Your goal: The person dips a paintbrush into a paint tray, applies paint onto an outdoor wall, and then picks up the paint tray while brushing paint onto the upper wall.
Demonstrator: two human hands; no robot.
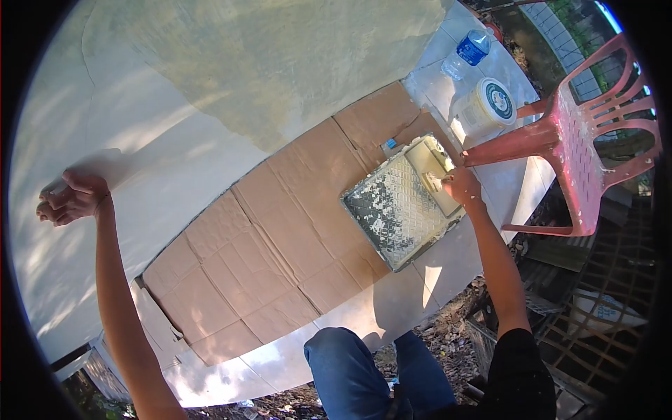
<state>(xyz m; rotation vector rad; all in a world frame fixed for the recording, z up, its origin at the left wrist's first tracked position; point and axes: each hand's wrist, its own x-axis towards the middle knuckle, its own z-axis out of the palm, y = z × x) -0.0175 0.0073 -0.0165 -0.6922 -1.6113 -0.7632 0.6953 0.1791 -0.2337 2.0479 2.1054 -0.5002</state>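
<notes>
My left hand (75,198) is at the far left, against or close to the pale wall (161,112). Its fingers are loosely curled in, and no object shows in them. On the right, my right hand (463,187) is closed on a paintbrush (435,182), most of which the hand hides. The brush's paint-covered end is over the well of a paint tray (399,203). Cream paint coats the tray's ribbed slope and rim, with dark patches showing through. The tray lies on flattened cardboard (280,217) along the foot of the wall.
Beyond the tray stand a white paint bucket (484,106) with a lid and a water bottle (467,53) with a blue label. A paint-spotted red plastic chair (574,147) is at the right. Pale tiles (280,360) border the cardboard. A large darker patch covers the upper wall.
</notes>
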